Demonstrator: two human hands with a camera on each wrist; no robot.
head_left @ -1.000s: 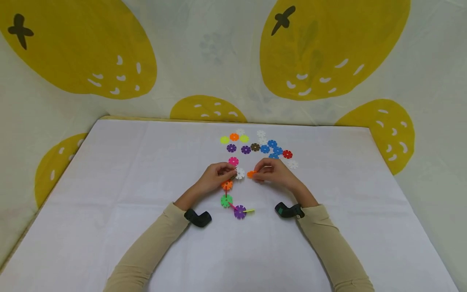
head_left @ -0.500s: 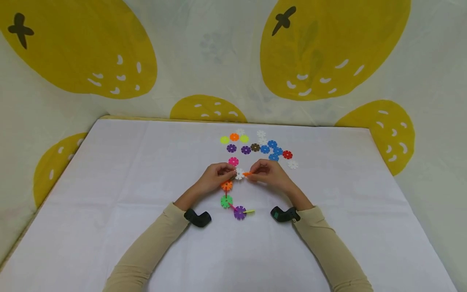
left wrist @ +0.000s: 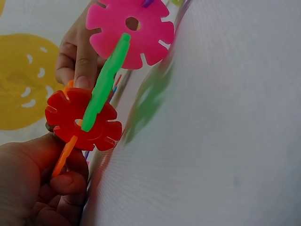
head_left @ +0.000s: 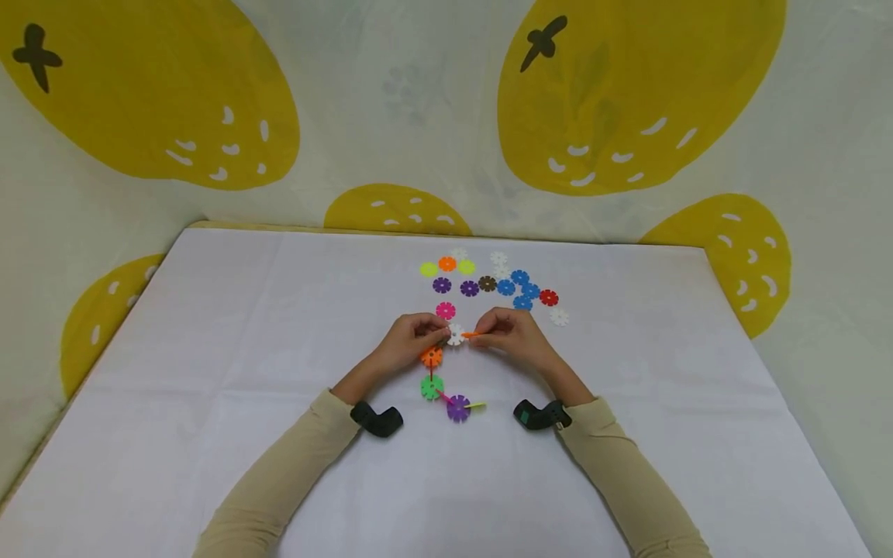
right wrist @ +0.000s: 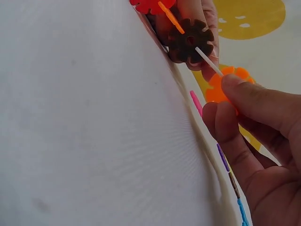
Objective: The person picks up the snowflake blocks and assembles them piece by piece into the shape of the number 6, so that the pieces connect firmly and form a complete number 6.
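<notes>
My left hand [head_left: 415, 339] grips the upper end of a chain of slotted plastic snowflake discs. In the right wrist view its fingers lie behind a dark brown disc [right wrist: 190, 41], which joins a white disc [head_left: 456, 335]. My right hand [head_left: 508, 333] pinches an orange snowflake disc [right wrist: 242, 75] between thumb and fingers, its edge right at the white disc's rim. Below the left hand the chain runs through an orange disc [head_left: 432, 357], a red disc [left wrist: 84, 120], a green disc [head_left: 432, 387], a pink disc [left wrist: 131, 33], a purple disc [head_left: 458, 408] and a yellow one [head_left: 477, 405].
Loose discs lie on the white table [head_left: 279, 434] beyond my hands: a pink one [head_left: 446, 311], two purple, several blue [head_left: 522, 303], a brown one [head_left: 487, 284], a red one [head_left: 549, 297], plus yellow, orange and white ones. A patterned cloth [head_left: 432, 155] hangs behind the table.
My right hand has moved left, bringing the orange disc up to the white one and turning it edge-on. The left hand keeps its hold on the chain, almost still.
</notes>
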